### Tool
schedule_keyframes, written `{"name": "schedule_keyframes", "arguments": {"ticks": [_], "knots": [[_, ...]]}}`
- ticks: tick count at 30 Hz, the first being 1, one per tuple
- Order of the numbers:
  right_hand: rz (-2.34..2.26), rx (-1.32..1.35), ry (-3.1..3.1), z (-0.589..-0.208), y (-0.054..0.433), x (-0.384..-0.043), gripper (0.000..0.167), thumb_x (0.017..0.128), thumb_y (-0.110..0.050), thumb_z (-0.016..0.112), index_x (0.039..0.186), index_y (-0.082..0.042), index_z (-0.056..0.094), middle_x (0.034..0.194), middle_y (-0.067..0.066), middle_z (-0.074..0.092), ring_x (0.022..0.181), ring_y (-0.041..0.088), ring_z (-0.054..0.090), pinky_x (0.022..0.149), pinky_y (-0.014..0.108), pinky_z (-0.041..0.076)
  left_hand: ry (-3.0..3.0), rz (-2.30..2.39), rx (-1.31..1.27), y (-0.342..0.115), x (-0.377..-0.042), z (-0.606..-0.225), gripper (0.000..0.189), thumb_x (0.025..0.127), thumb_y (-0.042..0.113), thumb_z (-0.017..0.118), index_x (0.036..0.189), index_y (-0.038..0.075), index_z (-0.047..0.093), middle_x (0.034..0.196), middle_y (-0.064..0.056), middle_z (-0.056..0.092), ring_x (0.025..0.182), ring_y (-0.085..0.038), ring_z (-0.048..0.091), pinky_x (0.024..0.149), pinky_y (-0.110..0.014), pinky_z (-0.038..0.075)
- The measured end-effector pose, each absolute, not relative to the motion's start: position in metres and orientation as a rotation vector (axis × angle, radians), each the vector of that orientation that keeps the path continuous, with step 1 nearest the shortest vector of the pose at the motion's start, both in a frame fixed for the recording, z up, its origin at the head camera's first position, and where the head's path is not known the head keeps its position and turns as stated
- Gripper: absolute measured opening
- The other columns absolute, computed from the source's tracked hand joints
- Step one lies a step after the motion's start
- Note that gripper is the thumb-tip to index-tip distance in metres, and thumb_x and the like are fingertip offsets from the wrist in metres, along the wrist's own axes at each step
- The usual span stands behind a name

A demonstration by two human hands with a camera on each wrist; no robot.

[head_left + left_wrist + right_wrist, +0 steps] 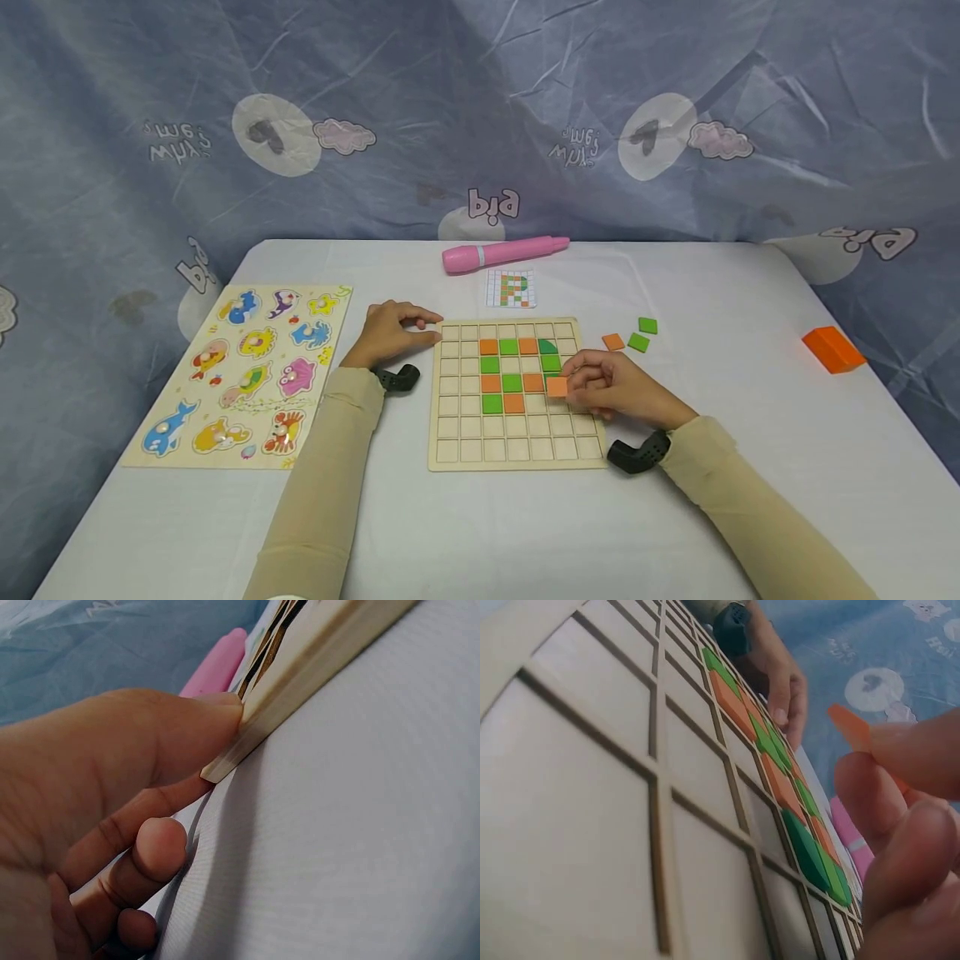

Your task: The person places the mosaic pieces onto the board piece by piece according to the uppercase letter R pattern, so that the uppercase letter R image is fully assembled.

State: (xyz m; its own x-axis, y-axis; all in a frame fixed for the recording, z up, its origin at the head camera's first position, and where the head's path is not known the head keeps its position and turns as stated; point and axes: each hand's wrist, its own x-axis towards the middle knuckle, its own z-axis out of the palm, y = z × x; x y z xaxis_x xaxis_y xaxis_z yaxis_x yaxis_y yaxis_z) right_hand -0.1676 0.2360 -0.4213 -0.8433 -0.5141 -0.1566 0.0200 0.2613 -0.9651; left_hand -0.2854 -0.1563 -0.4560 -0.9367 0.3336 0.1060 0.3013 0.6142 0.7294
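Observation:
A wooden grid board [513,450] lies flat, its upper rows partly filled with orange and green square tiles and dark green rounded pieces. At its far left corner, my left hand [393,333] pinches the frame between thumb [191,739] and index finger. My right hand [622,387] holds an orange square tile [557,387] by its edge, above the right side of the grid. In the right wrist view this tile [849,729] is tilted between thumb and fingertip, raised off the board. The hand and tile hide some right-hand cells in the head view.
Right of the board lie a loose orange tile [613,342] and two green tiles [643,333]. A pattern card [513,289] and a pink marker-shaped stick [506,252] sit behind it. A sea-animal puzzle [180,385] is at left, an orange block [834,350] far right.

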Motion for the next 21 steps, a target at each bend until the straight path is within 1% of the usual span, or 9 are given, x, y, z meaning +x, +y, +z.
{"name": "schedule_keyframes", "arguments": {"ticks": [6,11,16,19,21], "knots": [[-1.576,-0.495,2.084,-0.421,0.223,-0.170,0.030,0.096,0.004,0.073,0.121,0.013,0.060,0.094,0.008,0.074,0.057,0.008,0.050,0.054,0.022,0.044,2.780,1.257,0.552,-0.157,-0.286,-0.456,0.032,0.085,0.029,0.090,0.114,0.015,0.086,0.080,0.004,0.064,0.093,-0.023,0.053,0.106,-0.050,0.025],[-1.547,-0.549,2.082,-0.419,0.210,-0.169,0.030,0.096,0.003,0.074,0.120,0.014,0.061,0.092,0.008,0.074,0.057,0.007,0.049,0.054,0.021,0.043,2.777,1.255,0.557,-0.156,-0.286,-0.456,0.032,0.086,0.029,0.090,0.114,0.015,0.086,0.079,0.005,0.064,0.093,-0.023,0.053,0.107,-0.050,0.025],[-1.495,-0.590,2.118,-0.419,0.199,-0.167,0.029,0.093,0.002,0.078,0.118,0.011,0.065,0.093,0.008,0.075,0.065,0.005,0.054,0.061,0.019,0.045,2.778,1.259,0.561,-0.157,-0.287,-0.457,0.032,0.085,0.029,0.091,0.114,0.015,0.086,0.080,0.005,0.064,0.093,-0.022,0.053,0.107,-0.050,0.025],[-1.466,-0.600,2.135,-0.419,0.194,-0.166,0.027,0.093,0.001,0.080,0.116,0.008,0.067,0.092,0.005,0.075,0.068,0.005,0.055,0.065,0.019,0.045,2.778,1.256,0.562,-0.157,-0.286,-0.456,0.033,0.085,0.029,0.090,0.114,0.014,0.086,0.080,0.005,0.064,0.093,-0.023,0.053,0.107,-0.051,0.025],[-1.446,-0.609,2.151,-0.419,0.191,-0.166,0.025,0.093,0.001,0.079,0.115,0.007,0.067,0.091,0.003,0.075,0.068,0.005,0.055,0.065,0.019,0.045,2.779,1.254,0.559,-0.157,-0.287,-0.456,0.033,0.085,0.030,0.091,0.114,0.014,0.086,0.080,0.005,0.064,0.093,-0.022,0.052,0.107,-0.051,0.025]]}}
